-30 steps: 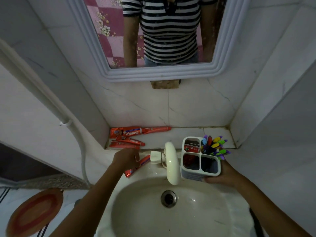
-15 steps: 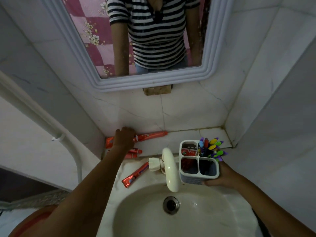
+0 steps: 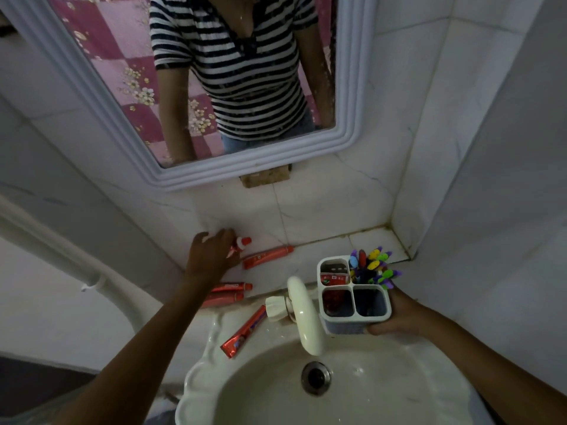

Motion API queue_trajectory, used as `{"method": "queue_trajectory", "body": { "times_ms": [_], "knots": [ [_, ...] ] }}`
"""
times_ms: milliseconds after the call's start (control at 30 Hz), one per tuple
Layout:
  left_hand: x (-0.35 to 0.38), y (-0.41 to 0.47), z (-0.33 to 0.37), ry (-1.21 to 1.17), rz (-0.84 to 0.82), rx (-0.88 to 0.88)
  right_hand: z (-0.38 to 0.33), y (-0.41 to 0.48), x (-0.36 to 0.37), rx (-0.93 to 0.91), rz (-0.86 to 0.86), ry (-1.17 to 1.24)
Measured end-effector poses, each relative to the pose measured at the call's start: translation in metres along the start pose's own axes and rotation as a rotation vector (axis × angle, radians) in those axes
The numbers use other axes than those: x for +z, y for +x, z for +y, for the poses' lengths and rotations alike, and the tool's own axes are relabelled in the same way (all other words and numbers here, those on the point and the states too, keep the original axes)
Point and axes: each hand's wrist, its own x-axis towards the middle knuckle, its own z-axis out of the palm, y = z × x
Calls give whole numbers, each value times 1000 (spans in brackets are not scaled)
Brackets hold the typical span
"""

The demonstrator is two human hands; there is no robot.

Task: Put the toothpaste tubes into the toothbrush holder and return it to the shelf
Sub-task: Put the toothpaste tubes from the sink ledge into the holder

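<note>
My right hand [image 3: 399,314] grips a white four-compartment toothbrush holder [image 3: 356,323] over the sink's back right rim. Its back right cell holds several colourful toothbrushes [image 3: 372,265]; red tubes show in the two left cells. My left hand [image 3: 211,256] is on the white tiled shelf [image 3: 322,250], closed around a red toothpaste tube with a white cap [image 3: 242,243]. Another red tube [image 3: 267,256] lies just right of it. Two more tubes [image 3: 228,291] lie at the shelf's front edge. One red tube [image 3: 245,331] rests on the sink rim.
A cream tap [image 3: 302,314] juts over the white sink [image 3: 214,378] between my hands, close to the holder. A white-framed mirror [image 3: 245,176] hangs above the shelf. Tiled walls close in at right. A white pipe [image 3: 76,271] runs down the left wall.
My left hand left the tube on the sink rim, reached back to the shelf and closed on the capped tube, lifting its cap end. The holder stayed in my right hand.
</note>
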Motion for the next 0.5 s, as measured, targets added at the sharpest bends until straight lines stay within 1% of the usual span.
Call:
{"method": "queue_trajectory", "body": {
  "times_ms": [67, 133, 167, 233, 300, 367, 500],
  "knots": [
    [-30, 7, 9, -82, 70, 22, -2, -1, 0, 9, -10, 6],
    [-64, 17, 25, -163, 88, 141, -7, -3, 0, 17, -17, 18],
    [-82, 22, 36, -205, 66, 217, -10, -5, 0, 17, -22, 28],
    [-112, 31, 62, -256, -32, 356, -16, -8, 2, 14, -23, 57],
    [-132, 36, 90, -183, -106, 515, -21, -11, 2, 13, -12, 72],
    [-140, 37, 119, -27, -172, 663, -26, -14, 2, 7, -10, 75],
    [-138, 33, 174, 247, -411, 849, -32, -15, 3, 2, -18, 97]
  ]
}}
